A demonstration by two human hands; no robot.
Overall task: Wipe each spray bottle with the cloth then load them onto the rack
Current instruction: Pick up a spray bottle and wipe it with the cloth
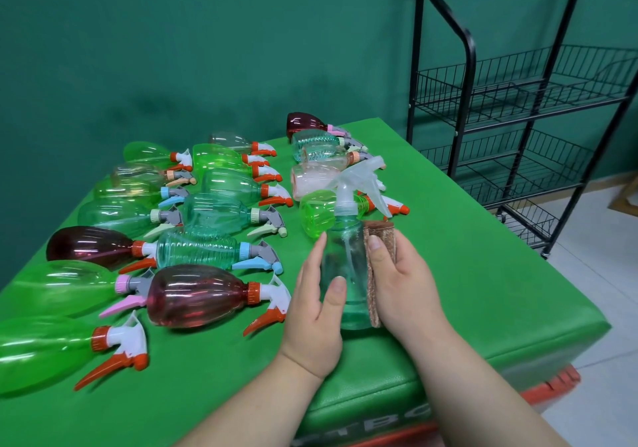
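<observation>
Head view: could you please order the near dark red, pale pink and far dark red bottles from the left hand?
1. Near dark red bottle, just left of the left hand.
2. Pale pink bottle, beyond it, mid-table.
3. Far dark red bottle, back edge.

Your right hand (pixel 405 284) covers most of the cloth (pixel 375 291), so only its edge shows against the clear bottle (pixel 345 260). That bottle's spray head (pixel 362 179) is blurred. The rack (pixel 470 53) runs off the top and right edges, and the nearest green bottle (pixel 38 353) is cut by the left edge
</observation>
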